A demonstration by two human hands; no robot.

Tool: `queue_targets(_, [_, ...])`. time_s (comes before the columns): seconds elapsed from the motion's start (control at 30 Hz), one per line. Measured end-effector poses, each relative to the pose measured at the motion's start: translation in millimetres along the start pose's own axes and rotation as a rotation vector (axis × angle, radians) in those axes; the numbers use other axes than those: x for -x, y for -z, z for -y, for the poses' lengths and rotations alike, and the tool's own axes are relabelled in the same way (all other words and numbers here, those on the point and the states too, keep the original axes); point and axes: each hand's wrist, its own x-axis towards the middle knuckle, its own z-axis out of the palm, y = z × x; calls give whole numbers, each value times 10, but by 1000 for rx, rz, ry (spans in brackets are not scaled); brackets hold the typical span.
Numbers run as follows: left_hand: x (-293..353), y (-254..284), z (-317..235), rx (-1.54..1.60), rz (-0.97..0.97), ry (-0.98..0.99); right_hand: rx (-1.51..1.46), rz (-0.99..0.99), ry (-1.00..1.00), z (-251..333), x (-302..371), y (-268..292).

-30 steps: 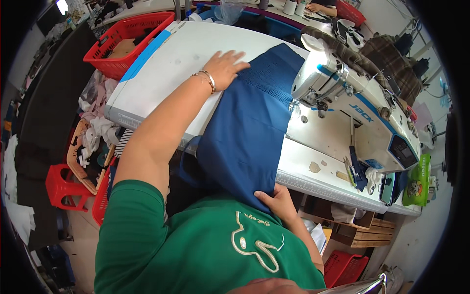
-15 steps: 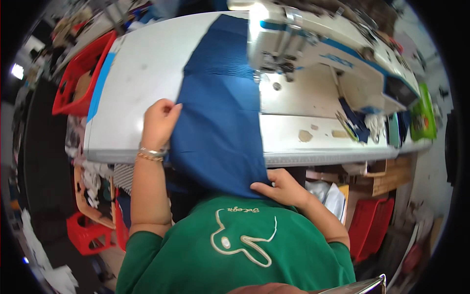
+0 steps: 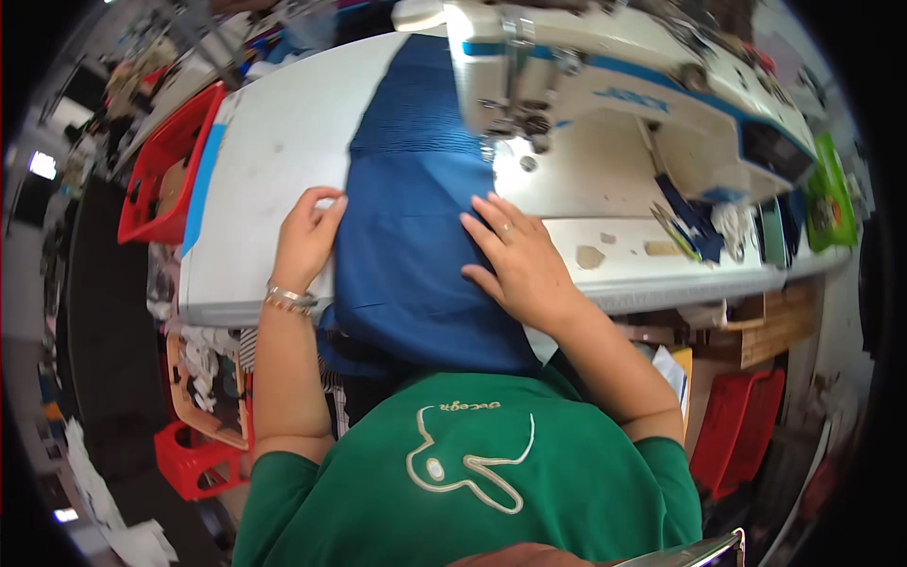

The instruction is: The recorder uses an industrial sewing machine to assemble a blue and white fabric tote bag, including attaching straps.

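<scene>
A long piece of dark blue cloth (image 3: 416, 255) lies across the white sewing table and hangs over its front edge toward my green shirt. Rows of fine gathers or stitching cross its far part, and its right edge runs beside the needle area of the sewing machine (image 3: 614, 85). My left hand (image 3: 310, 231) is closed at the cloth's left edge, thumb and fingers pinched together there. Spread flat, my right hand (image 3: 520, 260) rests on the cloth's right side, fingers apart, just in front of the presser foot (image 3: 488, 148).
Scissors or snips (image 3: 674, 231) lie on the right of the table beside dark blue scraps and a white bundle. A green container (image 3: 829, 194) stands at the far right. Red baskets flank the table, one (image 3: 170, 175) at its left edge, another (image 3: 739, 430) low on the right.
My right hand has left the cloth's near lower corner and moved forward, now lying flat on the cloth near the machine. My left hand stays at the left edge.
</scene>
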Motion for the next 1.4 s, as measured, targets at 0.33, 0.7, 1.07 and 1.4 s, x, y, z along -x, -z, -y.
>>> queue_targets(0.33, [182,-70,-74,-372,-140,-134,81,120,14,139,192,-87])
queue_targets(0.7, [24,-7,-125,-661,-214,-518,74,170,-26,201,154,-19])
queue_targets(1.07, [-731,-53,56,-1123,228,-612,117,189,-12,194,157,-25])
queue_targets(1.4, [-822,156,169,-1042,266,-626,139,226,-25,200,170,-29])
